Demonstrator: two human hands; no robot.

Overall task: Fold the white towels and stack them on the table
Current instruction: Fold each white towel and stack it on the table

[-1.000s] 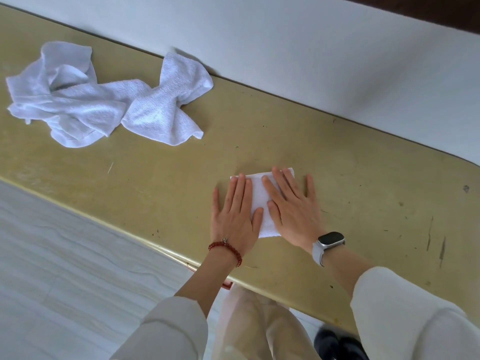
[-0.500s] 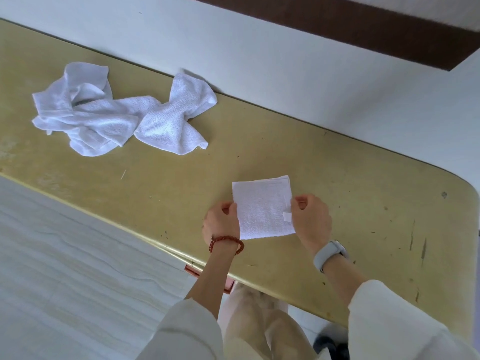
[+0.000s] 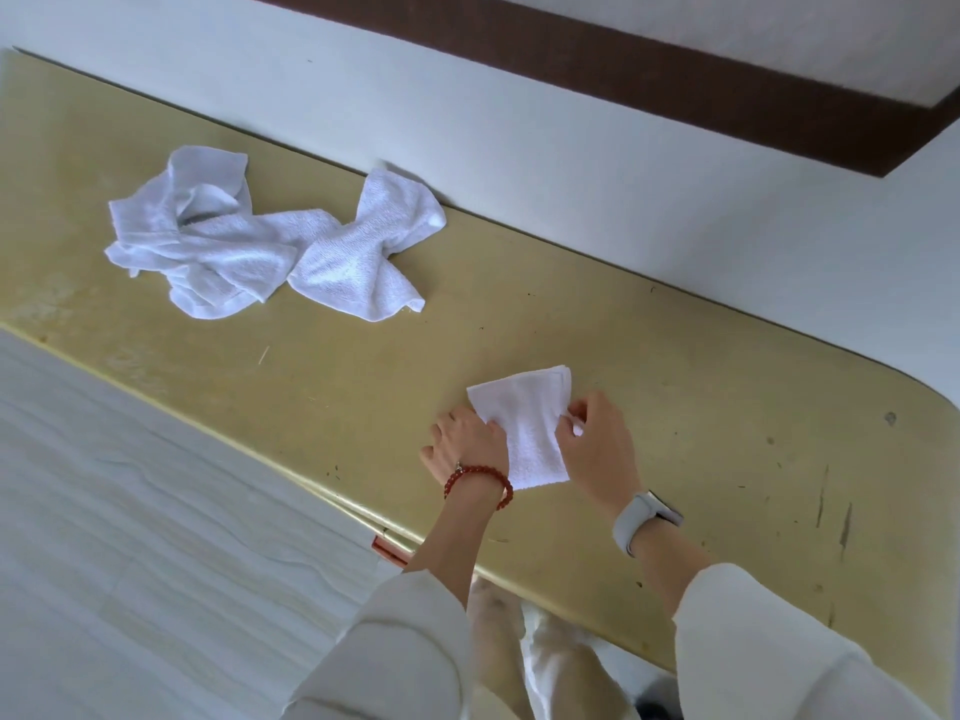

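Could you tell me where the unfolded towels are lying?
In the head view, the unfolded towels lie heaped on the table's far left, beside the wall.

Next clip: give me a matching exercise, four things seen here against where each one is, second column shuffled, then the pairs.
Things:
1. folded towel
2. crumpled towels
3. red bead bracelet
4. watch

Places:
A. right wrist
B. far left part of the table, near the wall
C. pinched between the left hand and right hand
D. left wrist

Pairs: 1-C, 2-B, 3-D, 4-A
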